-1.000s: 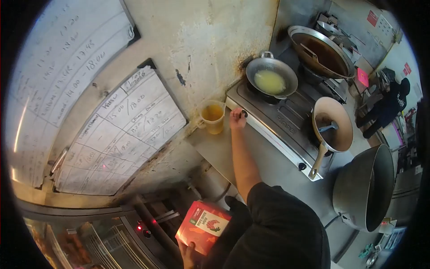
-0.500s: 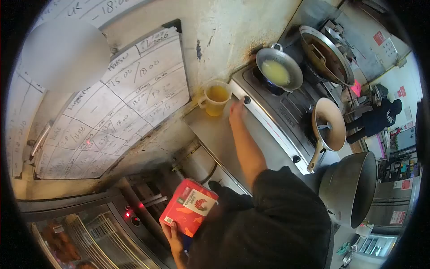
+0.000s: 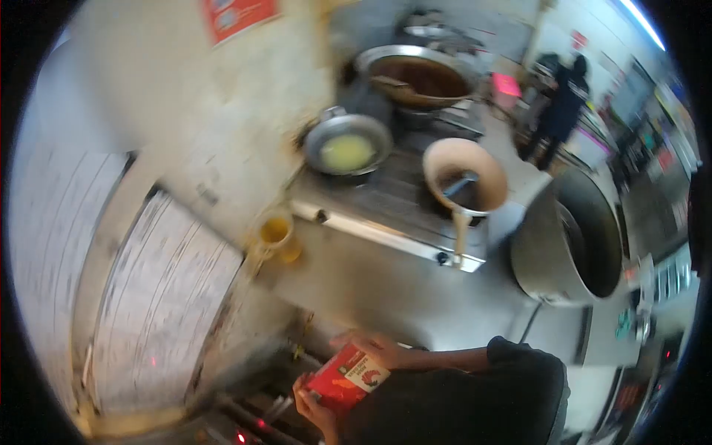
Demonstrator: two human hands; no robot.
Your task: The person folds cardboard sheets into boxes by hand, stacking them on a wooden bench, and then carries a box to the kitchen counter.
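My left hand (image 3: 314, 406) grips a red box (image 3: 335, 382) with a white printed label, close to my body. Over the box's upper edge lies my right hand (image 3: 377, 347), slightly blurred, its fingers closed on that edge. Beyond the box, a clear plastic jug (image 3: 280, 239) of yellow liquid stands on the steel counter by the wall. On the stove (image 3: 363, 228) sit a metal wok (image 3: 348, 148) with pale yellow liquid and a light-coloured pan (image 3: 463, 178) with a utensil in it.
A large wide pan (image 3: 419, 78) of brown liquid stands behind the stove. To the right, a big metal pot (image 3: 545, 259) rests on its side or tilted on the counter (image 3: 356, 278). Another person (image 3: 564, 107) in dark clothes stands farther off. Written boards (image 3: 163, 297) hang at left.
My right hand has come back from beside the stove knob to the red box. My view has swung, so the stove and jug appear farther left. The left hand still grips the box.
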